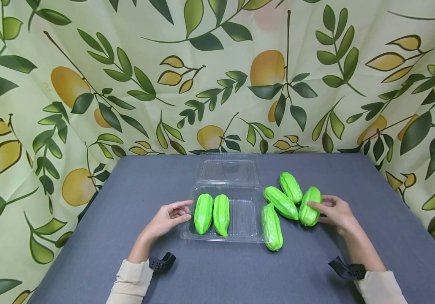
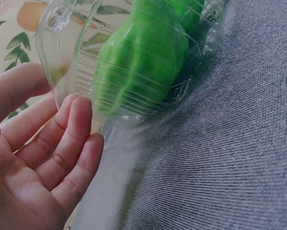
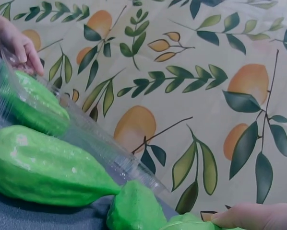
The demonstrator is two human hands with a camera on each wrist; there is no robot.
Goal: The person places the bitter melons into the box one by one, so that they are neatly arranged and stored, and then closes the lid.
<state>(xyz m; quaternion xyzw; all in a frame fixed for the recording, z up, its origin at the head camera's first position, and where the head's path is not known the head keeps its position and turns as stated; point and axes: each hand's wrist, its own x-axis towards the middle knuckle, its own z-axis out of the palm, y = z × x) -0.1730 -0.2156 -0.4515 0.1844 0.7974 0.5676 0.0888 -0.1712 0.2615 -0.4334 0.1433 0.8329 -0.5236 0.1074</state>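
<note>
An open clear plastic clamshell box holds two bright green, ridged bitter melons side by side in its left half. At its left rim is my left hand, palm showing in the left wrist view, fingers loosely bent and fingertips right at the plastic edge. My right hand grips another bitter melon, thumb over its top and fingers along its right side. Beside that one lie more bitter melons; the nearest overlaps the box's right rim.
Behind the tray half, the box's lid lies folded back. Grey cloth covers the table. A curtain printed with leaves and fruit hangs along the back and sides. Each wrist wears a black strap.
</note>
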